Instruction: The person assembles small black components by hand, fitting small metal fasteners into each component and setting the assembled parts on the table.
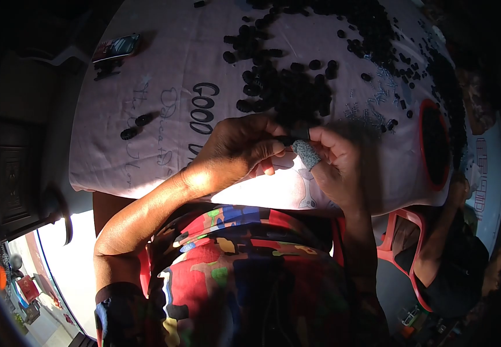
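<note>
My left hand (240,146) and my right hand (336,159) meet near the front edge of the cloth-covered table. Between their fingertips is a small black part (285,140), pinched from both sides; its exact kind is hard to make out. A grey speckled wrap (306,154) covers my right thumb. Just beyond my hands lies a dense heap of black ribbed parts (297,92), dark enough that single pieces blur together. To the right of the heap are small clear pieces (372,110), scattered loosely.
A phone (116,47) lies at the far left, with two black ribbed pieces (136,126) nearer me. At the right sits a red-rimmed container (422,144) with dark contents. Another person's arm (438,231) and a red chair (390,234) are at the right edge.
</note>
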`<state>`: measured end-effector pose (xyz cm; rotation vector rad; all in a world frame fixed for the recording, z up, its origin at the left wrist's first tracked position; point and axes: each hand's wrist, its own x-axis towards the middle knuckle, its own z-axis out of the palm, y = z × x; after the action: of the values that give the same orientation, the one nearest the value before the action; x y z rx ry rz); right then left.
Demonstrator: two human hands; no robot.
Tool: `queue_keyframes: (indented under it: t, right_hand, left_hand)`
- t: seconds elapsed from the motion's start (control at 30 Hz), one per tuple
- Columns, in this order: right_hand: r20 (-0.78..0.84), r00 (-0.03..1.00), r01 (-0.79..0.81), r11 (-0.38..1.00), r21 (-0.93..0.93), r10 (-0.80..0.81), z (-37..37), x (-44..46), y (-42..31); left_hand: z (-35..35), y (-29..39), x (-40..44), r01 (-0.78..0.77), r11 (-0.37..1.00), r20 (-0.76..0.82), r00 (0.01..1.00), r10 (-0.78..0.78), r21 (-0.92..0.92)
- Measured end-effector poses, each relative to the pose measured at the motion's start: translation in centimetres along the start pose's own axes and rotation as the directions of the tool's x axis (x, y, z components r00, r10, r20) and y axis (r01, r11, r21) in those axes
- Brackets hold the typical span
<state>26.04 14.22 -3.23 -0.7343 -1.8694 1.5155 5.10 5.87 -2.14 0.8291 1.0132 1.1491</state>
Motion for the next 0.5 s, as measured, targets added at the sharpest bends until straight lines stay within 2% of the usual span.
queue_keyframes:
  t: [0.03,0.13,0.23,0.33,0.43,0.5]
  right_hand:
    - [0.005,1.0,0.004,0.998,-0.061,-0.003,-0.1,0.0,-0.2]
    - [-0.011,1.0,-0.011,0.999,-0.041,0.01,0.1,0.1,-0.5]
    - [0.003,1.0,0.01,0.988,-0.157,-0.01,-0.1,-0.2,-0.4]
    - [0.001,1.0,0.031,0.979,-0.204,-0.031,0.0,-0.1,-0.8]
    - [0.018,1.0,-0.012,1.0,0.015,0.011,-0.1,0.2,-0.8]
    - [-0.011,1.0,-0.024,0.995,0.1,0.025,0.2,0.3,-0.7]
  left_hand:
    - [0.1,-0.1,0.0,-0.001,1.0,-0.006,1.0,0.001,0.001]
    - [0.4,-0.1,0.0,-0.008,1.0,-0.038,0.999,0.009,0.013]
    - [0.1,-0.4,0.0,-0.077,0.98,-0.016,0.997,0.082,0.185]
    - [0.0,-0.3,0.0,-0.042,0.998,0.012,0.999,0.041,0.037]
    - [0.2,0.9,-0.2,0.045,0.999,0.017,0.999,-0.045,0.01]
    - [0.3,1.2,-0.2,0.032,0.998,0.015,0.999,-0.033,0.054]
